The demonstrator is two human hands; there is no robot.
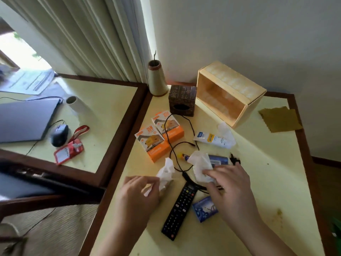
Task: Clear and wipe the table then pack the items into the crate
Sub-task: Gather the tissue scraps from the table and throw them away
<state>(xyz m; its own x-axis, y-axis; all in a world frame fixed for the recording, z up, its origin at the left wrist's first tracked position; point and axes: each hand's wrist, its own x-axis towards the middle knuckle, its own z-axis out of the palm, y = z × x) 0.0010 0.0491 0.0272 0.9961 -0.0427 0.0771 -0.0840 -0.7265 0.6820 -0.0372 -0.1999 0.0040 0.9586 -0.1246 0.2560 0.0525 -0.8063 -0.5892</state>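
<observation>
The yellow-topped table [249, 191] fills the lower right of the frame and is still cluttered, so clearing looks barely begun and wiping and packing are yet to come. The wooden crate [230, 93] lies on its side at upper centre-right, holding nothing as far as its open face shows, with an olive cloth [280, 119] flat to its right, apparently unused. Just left of the crate sits a dark tissue box [182, 100]; below that, two orange boxes [159, 135] lie side by side with a black cable [184, 145] looping over them. At lower centre a black remote [180, 207] lies beside a small blue box [204, 208]; a white tube [212, 138] rests at centre right with a loose tissue against it. The left hand [140, 193] pinches a crumpled tissue [166, 174], and the right hand [230, 183] grips another crumpled tissue [200, 166] above a blue card-like item that I cannot identify.
</observation>
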